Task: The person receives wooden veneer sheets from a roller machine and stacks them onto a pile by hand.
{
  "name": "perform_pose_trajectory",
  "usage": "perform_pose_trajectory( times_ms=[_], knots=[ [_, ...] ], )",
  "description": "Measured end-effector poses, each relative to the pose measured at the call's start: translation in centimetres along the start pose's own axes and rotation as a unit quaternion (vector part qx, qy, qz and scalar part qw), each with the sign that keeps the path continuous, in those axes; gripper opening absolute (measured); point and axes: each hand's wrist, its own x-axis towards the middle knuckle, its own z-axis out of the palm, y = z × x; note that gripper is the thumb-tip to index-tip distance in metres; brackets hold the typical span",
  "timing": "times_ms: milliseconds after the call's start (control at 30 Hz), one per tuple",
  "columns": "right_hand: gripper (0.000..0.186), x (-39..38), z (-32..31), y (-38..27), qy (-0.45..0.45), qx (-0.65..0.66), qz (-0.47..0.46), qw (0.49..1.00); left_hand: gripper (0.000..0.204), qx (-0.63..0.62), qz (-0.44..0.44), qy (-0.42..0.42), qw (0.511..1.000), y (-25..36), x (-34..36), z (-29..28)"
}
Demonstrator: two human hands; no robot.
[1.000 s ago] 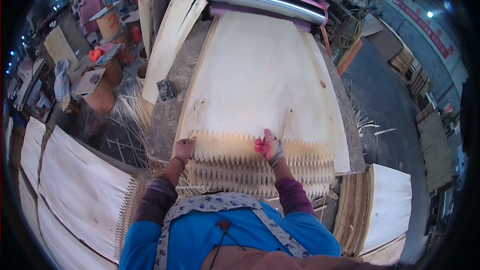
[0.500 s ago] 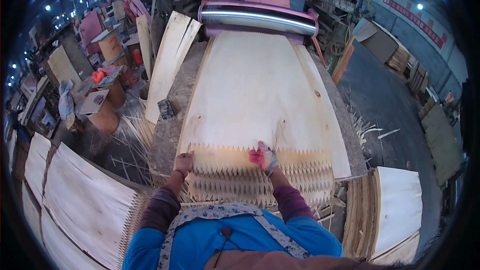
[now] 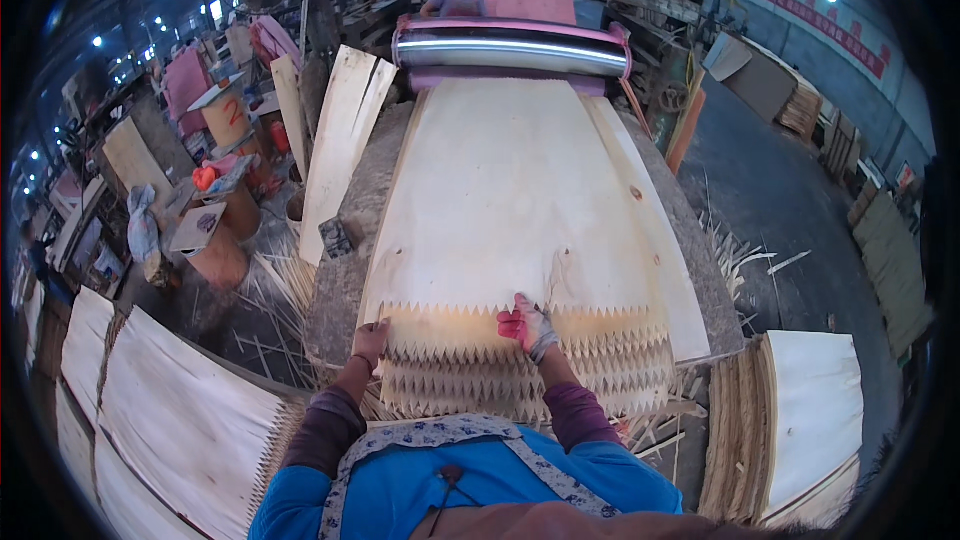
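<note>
A pile of pale wood veneer sheets (image 3: 490,190) lies on the bench in front of me, their near edges cut into zigzag teeth and stepped one behind another. At the left side of the toothed edge, the fingers of my bare left hand (image 3: 370,342) are closed on the veneer's corner. My right hand (image 3: 527,328), in a pink and grey glove, sits right of the middle on the top sheet's toothed edge. Its fingers are bent in against the veneer; their tips are partly hidden.
A shiny metal roller (image 3: 510,52) spans the bench's far end, with a person (image 3: 460,2) behind it. Stacked veneer stands at my left (image 3: 185,390) and a veneer stack (image 3: 815,410) at my right. Wood scraps (image 3: 285,285), drums (image 3: 215,250) and a dark block (image 3: 336,237) lie leftward.
The view has shifted slightly, so the bench and roller sit a little lower in the picture. Both hands keep nearly the same places on the veneer's toothed edge.
</note>
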Motion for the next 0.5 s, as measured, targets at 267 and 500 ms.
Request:
perform_pose_trajectory(
  times_ms=[267, 500],
  knots=[
    [0.043, 0.1, 0.0, 0.1, 0.015, -0.015, -0.005, 1.0, 0.034, -0.004, 0.006, 0.002, 1.0, -0.7, 0.3, 0.1],
    [0.041, -0.6, 0.9, -0.4, 0.029, -0.012, -0.008, 0.999, 0.034, -0.014, -0.014, 0.007, 1.0, -0.1, -0.2, 0.1]
  ],
)
